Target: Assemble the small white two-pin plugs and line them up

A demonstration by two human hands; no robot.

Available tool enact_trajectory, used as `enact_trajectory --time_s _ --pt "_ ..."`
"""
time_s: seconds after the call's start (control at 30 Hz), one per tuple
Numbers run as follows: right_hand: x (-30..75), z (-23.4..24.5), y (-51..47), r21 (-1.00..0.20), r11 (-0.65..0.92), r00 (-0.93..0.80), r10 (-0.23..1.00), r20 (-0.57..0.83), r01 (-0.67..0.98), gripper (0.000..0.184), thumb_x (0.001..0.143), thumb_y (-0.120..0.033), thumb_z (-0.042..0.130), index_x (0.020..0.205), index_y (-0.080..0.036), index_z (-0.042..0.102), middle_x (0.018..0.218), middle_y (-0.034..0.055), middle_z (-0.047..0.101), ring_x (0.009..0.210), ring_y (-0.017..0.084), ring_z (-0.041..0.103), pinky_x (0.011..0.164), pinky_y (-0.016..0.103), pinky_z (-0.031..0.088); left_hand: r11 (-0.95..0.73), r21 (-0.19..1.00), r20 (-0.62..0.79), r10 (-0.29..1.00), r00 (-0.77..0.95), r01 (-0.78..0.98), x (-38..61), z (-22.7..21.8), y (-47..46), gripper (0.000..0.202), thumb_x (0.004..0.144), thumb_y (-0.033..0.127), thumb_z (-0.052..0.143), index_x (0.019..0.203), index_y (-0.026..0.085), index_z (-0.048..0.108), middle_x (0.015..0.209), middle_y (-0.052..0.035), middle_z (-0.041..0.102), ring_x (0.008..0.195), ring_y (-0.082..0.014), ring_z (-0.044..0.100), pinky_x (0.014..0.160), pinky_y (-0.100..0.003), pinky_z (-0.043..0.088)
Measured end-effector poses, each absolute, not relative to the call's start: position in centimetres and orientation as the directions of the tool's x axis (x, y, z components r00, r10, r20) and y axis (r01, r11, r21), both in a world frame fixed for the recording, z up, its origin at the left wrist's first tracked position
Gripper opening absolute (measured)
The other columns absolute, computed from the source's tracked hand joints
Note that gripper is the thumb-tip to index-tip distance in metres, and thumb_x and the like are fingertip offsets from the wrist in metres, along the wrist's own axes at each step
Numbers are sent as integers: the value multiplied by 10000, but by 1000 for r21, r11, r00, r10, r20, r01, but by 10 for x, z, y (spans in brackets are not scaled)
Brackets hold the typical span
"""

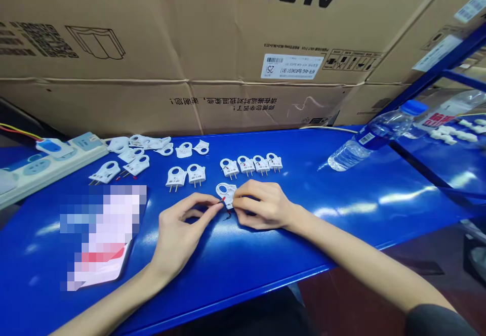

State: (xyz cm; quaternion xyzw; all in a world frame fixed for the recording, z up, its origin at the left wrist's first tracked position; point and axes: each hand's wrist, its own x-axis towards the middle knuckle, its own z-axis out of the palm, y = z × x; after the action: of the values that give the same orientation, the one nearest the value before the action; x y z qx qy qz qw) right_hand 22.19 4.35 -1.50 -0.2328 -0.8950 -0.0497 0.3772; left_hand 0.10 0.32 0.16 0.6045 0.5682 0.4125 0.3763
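My right hand (261,205) is closed with its fingertips on a white plug housing (227,190) that has a round ring at its top. My left hand (187,227) pinches a short red wire (223,199) at the near left side of that housing. A dark wire end (228,216) hangs just below it. Fingers cover part of the housing. Behind my hands stands a row of several white ring-handled plugs (245,165) with metal pins, some with red and dark wires showing. To their left lie two similar plugs (186,176).
More white plug parts (142,143) lie in a loose pile at the back left, beside a power strip (45,166). A phone (110,270), partly blurred, rests near my left arm. A water bottle (355,146) leans at right. A large cardboard box (228,37) closes off the back.
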Motion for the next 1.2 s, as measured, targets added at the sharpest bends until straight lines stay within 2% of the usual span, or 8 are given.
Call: enact_trajectory --time_s 0.17,0.4,0.67,0.87,1.0,1.1,1.2 --pt "221 -14 44 -48 903 -635 338 695 428 123 960 -197 580 972 -215 701 979 30 769 851 130 690 709 238 565 -84 929 83 996 19 360 -1 1 2 242 846 492 756 893 256 781 908 -6 778 804 -180 708 728 -291 623" --pt "222 -15 44 -3 919 -688 298 662 395 108 950 -196 611 1004 -215 703 1002 24 759 967 145 700 787 249 582 -122 921 124 992 17 371 1 3 0 236 857 481 747 896 250 779 910 -17 778 775 -176 702 686 -293 622" --pt "219 -14 43 7 927 -684 271 677 375 111 978 -218 594 978 -215 705 1010 18 763 974 140 699 812 237 583 -141 920 136 990 40 367 0 3 2 229 859 465 754 893 239 767 907 -24 752 821 -178 685 676 -278 596" --pt "219 -15 42 -29 917 -651 305 695 399 127 988 -197 582 1002 -210 708 1009 29 759 985 134 696 823 233 585 -128 955 140 990 -28 266 1 -2 5 283 805 422 811 932 240 635 988 -11 646 902 -173 652 662 -259 596" --pt "219 -17 41 -43 914 -653 322 686 404 144 985 -190 573 1011 -212 713 1010 32 755 982 132 696 828 228 583 -104 965 111 994 -13 239 2 -4 2 344 818 405 803 1006 247 562 1078 -26 643 963 -181 664 693 -263 613" --pt "219 -19 41 -53 906 -640 337 691 420 145 977 -187 574 1020 -215 709 1015 31 751 941 125 695 812 228 578 -72 976 71 997 13 205 2 -2 0 297 890 387 726 1043 249 512 1093 -31 658 781 -145 686 679 -296 624" --pt "219 -20 41 -59 909 -613 324 721 412 122 963 -178 592 1022 -199 696 1012 41 752 910 122 689 788 225 567 -69 982 70 998 -4 175 3 -2 -1 317 879 406 726 1024 254 488 1047 -18 678 635 -125 675 628 -308 622"
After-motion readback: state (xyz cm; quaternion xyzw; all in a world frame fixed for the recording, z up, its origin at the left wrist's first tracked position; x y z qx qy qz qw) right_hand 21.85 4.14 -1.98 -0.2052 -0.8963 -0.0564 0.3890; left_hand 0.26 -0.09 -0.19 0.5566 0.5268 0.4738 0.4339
